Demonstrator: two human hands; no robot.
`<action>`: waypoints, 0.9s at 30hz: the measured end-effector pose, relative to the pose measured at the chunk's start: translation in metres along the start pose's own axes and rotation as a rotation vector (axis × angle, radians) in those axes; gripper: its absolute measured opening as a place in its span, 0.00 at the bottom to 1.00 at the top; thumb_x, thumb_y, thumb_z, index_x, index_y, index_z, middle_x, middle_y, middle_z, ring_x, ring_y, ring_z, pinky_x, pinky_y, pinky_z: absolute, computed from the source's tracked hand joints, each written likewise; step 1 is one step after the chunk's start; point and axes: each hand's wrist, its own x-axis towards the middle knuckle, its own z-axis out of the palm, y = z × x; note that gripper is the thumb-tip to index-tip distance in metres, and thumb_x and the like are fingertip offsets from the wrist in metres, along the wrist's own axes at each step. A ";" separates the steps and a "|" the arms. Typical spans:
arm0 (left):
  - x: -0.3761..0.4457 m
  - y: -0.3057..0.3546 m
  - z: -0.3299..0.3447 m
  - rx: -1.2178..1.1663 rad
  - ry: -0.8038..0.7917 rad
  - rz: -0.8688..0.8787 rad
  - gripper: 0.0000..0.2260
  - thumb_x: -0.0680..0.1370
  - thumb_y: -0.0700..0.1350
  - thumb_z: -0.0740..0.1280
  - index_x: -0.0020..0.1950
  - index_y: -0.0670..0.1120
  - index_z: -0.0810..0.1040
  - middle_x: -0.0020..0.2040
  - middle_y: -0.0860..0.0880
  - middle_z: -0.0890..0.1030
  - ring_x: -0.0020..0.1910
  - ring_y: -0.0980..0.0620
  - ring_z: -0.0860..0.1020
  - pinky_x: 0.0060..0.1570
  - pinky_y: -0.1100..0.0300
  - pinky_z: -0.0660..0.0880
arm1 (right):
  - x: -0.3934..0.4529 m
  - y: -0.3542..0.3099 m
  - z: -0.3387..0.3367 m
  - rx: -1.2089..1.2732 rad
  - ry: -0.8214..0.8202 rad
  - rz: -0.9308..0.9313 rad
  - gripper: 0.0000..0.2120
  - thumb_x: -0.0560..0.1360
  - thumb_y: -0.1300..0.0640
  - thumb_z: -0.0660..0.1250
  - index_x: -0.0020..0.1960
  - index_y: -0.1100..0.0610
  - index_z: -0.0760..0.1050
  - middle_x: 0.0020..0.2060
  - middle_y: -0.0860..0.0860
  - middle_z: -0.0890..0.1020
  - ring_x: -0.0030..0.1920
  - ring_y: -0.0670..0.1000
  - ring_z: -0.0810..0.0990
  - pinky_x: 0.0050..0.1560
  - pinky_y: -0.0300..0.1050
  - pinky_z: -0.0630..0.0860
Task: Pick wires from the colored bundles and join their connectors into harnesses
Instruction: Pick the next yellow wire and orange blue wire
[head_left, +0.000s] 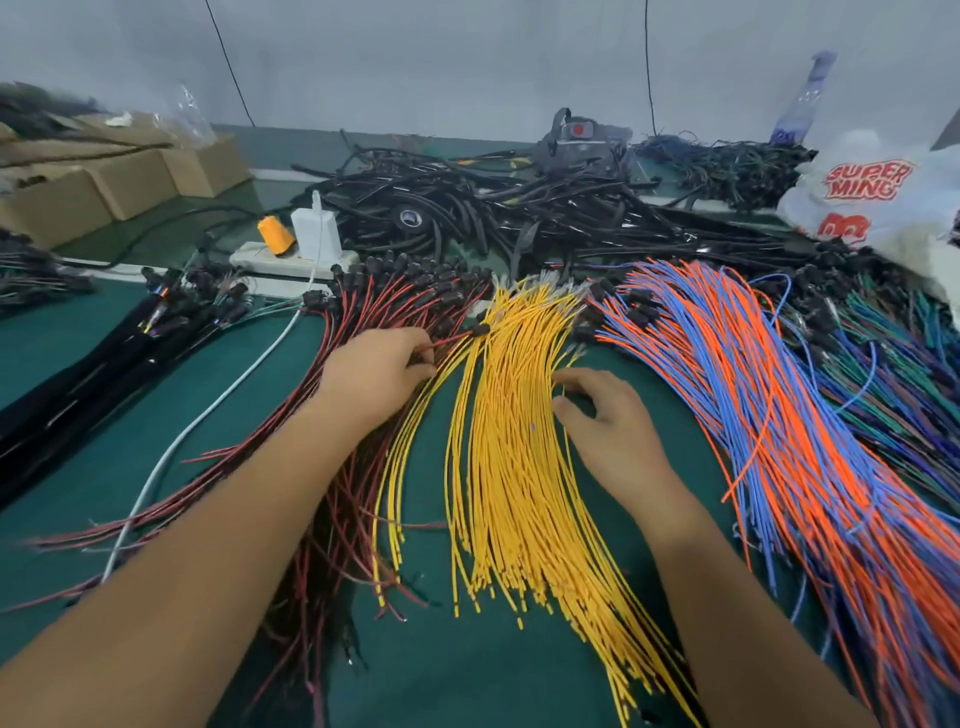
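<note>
1. The left hand (382, 366) lies over the fanned bundle of dark red and black wires with black connectors (374, 312) on the green tabletop (78, 364); its fingers are pinched together on a single thin red wire with a small black connector at its end (467, 332), which stretches rightward toward the top of the yellow bundle.
2. The right hand (605, 421) rests on the right edge of the thick bundle of yellow wires (511, 441), fingers loosely curled and slightly spread, fingertips touching the strands; I cannot tell whether any one strand is gripped.
3. The yellow bundle lies in the middle of the tabletop, between the red-black bundle on its left and the long bundle of orange and blue wires (769, 415) on its right.
4. Farther right, dark green and blue wires (893, 364) lie beside the orange-blue bundle.
5. Behind the bundles sits a tangled heap of black cables (493, 208), a white power strip with a white charger plugged in (291, 254), and a white plastic bag with red lettering (872, 202).
6. Brown cardboard boxes (104, 182) stand at the far left.
</note>
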 end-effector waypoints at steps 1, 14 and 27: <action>0.001 -0.002 -0.003 -0.052 -0.026 -0.004 0.03 0.77 0.51 0.67 0.43 0.55 0.76 0.39 0.56 0.76 0.32 0.59 0.69 0.29 0.63 0.63 | 0.000 -0.004 0.001 -0.040 -0.009 -0.014 0.15 0.78 0.54 0.65 0.65 0.50 0.76 0.61 0.49 0.77 0.65 0.52 0.70 0.67 0.51 0.65; 0.030 0.062 -0.088 -1.445 -0.228 -0.325 0.12 0.84 0.44 0.51 0.45 0.47 0.70 0.27 0.54 0.65 0.22 0.59 0.58 0.18 0.69 0.54 | 0.007 -0.121 0.041 0.860 -0.482 0.131 0.13 0.82 0.59 0.58 0.66 0.57 0.72 0.54 0.51 0.82 0.54 0.49 0.80 0.60 0.45 0.74; 0.087 0.063 -0.134 0.085 0.429 0.264 0.12 0.84 0.47 0.52 0.57 0.43 0.71 0.37 0.45 0.74 0.36 0.43 0.72 0.35 0.54 0.63 | -0.023 -0.136 0.028 0.419 -1.174 0.145 0.14 0.84 0.55 0.55 0.64 0.59 0.71 0.37 0.55 0.80 0.39 0.58 0.81 0.44 0.51 0.80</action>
